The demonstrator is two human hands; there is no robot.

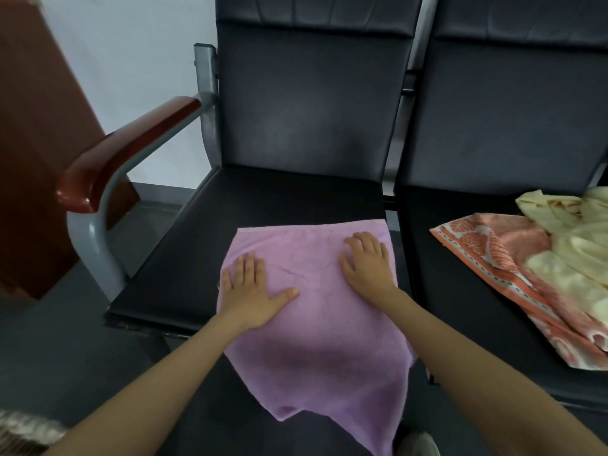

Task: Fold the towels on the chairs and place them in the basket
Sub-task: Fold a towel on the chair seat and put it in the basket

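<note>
A pink towel (pixel 316 324) lies spread on the seat of the left black chair (pixel 184 258), its near part hanging over the front edge. My left hand (pixel 253 291) rests flat on the towel's left side, fingers apart. My right hand (pixel 368 261) presses flat on its right side near the far edge. On the right chair (pixel 460 291) lie an orange patterned towel (pixel 503 261) and a pale yellow towel (pixel 572 245) bunched on top of it. Part of a woven basket (pixel 26 429) shows at the bottom left corner.
The left chair has a red-brown wooden armrest (pixel 128 149) on a grey metal frame. A brown wooden panel (pixel 36 126) stands at the far left. Dark floor lies below the seats. A shoe tip (pixel 421 444) shows beneath the hanging towel.
</note>
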